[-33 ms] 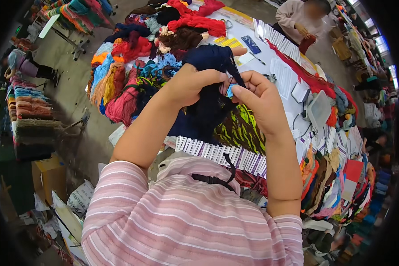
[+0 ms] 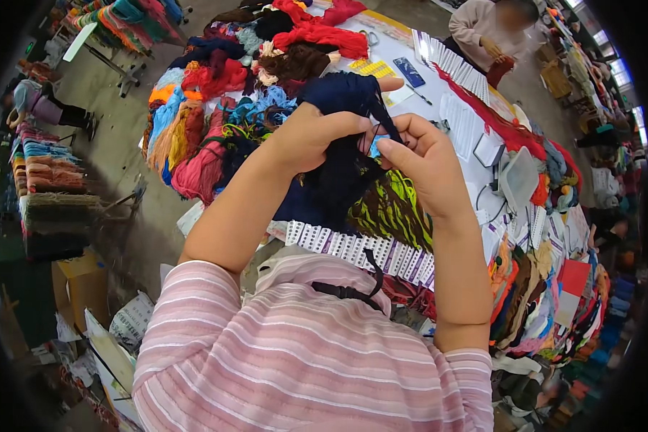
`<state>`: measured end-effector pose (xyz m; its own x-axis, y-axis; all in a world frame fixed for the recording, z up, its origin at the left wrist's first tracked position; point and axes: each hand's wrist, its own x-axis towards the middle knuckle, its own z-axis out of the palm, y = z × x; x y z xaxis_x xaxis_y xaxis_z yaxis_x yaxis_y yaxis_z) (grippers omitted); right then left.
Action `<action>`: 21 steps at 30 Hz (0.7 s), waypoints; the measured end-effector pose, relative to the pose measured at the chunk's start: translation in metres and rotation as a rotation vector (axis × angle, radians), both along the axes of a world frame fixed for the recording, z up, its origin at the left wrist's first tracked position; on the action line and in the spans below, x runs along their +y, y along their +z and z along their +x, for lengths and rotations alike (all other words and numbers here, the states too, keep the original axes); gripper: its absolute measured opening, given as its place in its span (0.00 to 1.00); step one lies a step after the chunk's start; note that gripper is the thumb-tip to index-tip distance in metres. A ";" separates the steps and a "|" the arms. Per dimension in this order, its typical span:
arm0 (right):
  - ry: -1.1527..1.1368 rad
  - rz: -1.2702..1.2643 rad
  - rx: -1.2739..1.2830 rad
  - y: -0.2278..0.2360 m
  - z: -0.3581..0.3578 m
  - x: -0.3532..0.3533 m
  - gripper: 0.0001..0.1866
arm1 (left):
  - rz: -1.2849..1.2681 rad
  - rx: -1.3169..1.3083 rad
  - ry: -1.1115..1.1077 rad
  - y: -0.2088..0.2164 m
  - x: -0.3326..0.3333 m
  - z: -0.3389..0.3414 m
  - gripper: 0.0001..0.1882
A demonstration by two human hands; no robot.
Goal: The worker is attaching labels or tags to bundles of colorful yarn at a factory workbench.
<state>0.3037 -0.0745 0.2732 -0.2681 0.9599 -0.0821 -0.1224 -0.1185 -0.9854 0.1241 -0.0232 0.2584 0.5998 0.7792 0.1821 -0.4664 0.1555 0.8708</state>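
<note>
A hank of dark navy yarn [image 2: 338, 92] is draped over my left hand [image 2: 315, 138], looped around its fingers, with one fingertip showing past the far side. The thumb presses toward strands at the hank's right edge. Close beside it, my right hand [image 2: 426, 160] is closed in a pinch on a few navy strands drawn out from the hank. A small bright blue patch shows between the two hands; I cannot make out what it is. Below hangs more dark yarn [image 2: 317, 191], and next to it lies brown and lime-green yarn [image 2: 390, 209] on the table.
Piled hanks of many colours [image 2: 201, 144] cover the table's left side. White cards with holes [image 2: 360, 252] line its near edge. A phone [image 2: 409, 72], a pen [image 2: 417, 93] and red yarn [image 2: 475, 104] lie beyond. Another person [image 2: 489, 36] sits across at the far right.
</note>
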 end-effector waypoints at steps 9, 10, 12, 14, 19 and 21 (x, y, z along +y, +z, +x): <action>-0.021 -0.022 0.021 0.001 0.002 0.008 0.07 | 0.029 0.073 0.011 -0.001 0.003 0.006 0.28; -0.024 -0.029 0.021 -0.005 0.004 0.011 0.07 | 0.034 0.024 -0.029 -0.006 0.010 0.003 0.28; -0.115 0.009 0.076 -0.021 0.009 0.015 0.07 | 0.008 -0.062 -0.022 -0.019 0.018 0.004 0.25; -0.055 -0.016 0.148 -0.018 0.015 0.013 0.07 | 0.058 0.066 0.024 -0.025 0.019 0.005 0.22; -0.101 -0.064 0.563 -0.037 0.090 -0.009 0.07 | 0.045 0.279 -0.176 -0.028 0.022 -0.033 0.15; -0.140 -0.093 0.771 -0.063 0.164 -0.019 0.13 | -0.210 0.084 -0.218 -0.064 0.039 -0.083 0.20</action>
<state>0.4675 -0.0936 0.2099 -0.1595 0.9872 -0.0033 -0.7869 -0.1291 -0.6035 0.0409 0.0157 0.1949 0.7628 0.6461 -0.0263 -0.3304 0.4244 0.8430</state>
